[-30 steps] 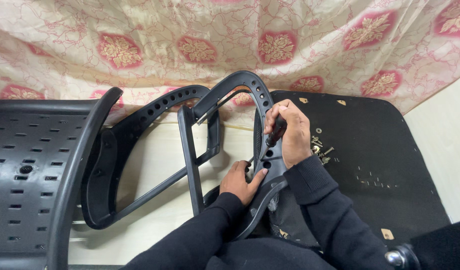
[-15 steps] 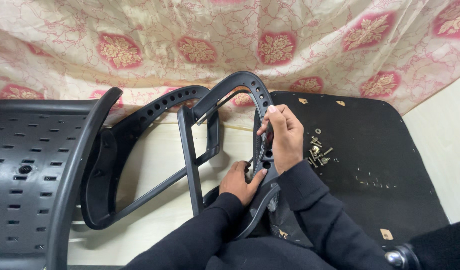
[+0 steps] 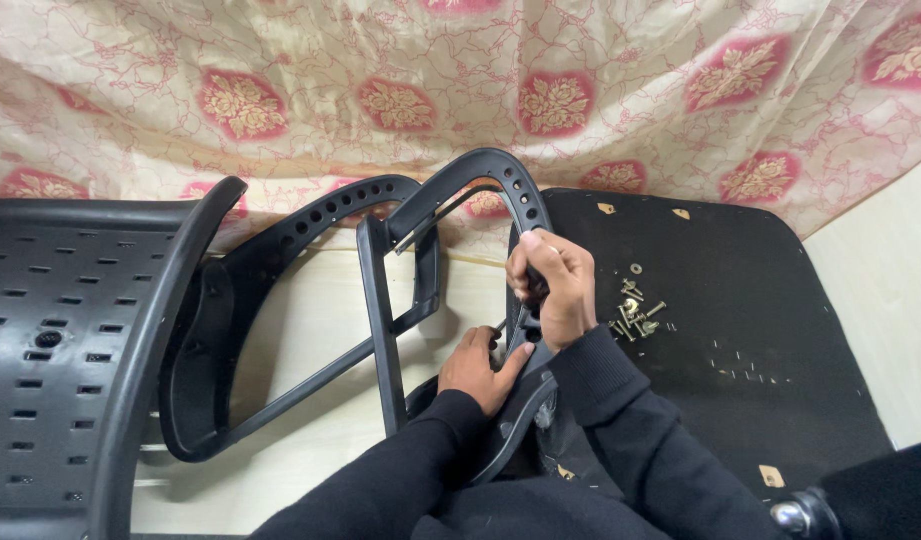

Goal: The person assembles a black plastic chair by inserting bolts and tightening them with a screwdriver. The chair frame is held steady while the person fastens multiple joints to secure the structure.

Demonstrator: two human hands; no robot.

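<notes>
Curved black armrest frame (image 3: 480, 190) sits on the pale floor (image 3: 310, 330), right hand (image 3: 555, 290) clenched round a tool handle, left hand (image 3: 480, 365) bracing the frame, screws (image 3: 635, 315) piled on the black board (image 3: 760, 300), floral cloth (image 3: 460, 90) behind.

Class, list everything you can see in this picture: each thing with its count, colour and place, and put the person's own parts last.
Armrest frame: one, black, centre, held.
Second armrest frame: one, black, left of centre, on the floor.
Perforated chair panel: one, black, far left.
Flat board: one, black, right.
Screws and bolts: small pile, metallic, on the board.
Floral cloth: one, cream and red, behind.
Left hand: on the frame's lower part.
Right hand: clasping the frame's upper bar.
</notes>
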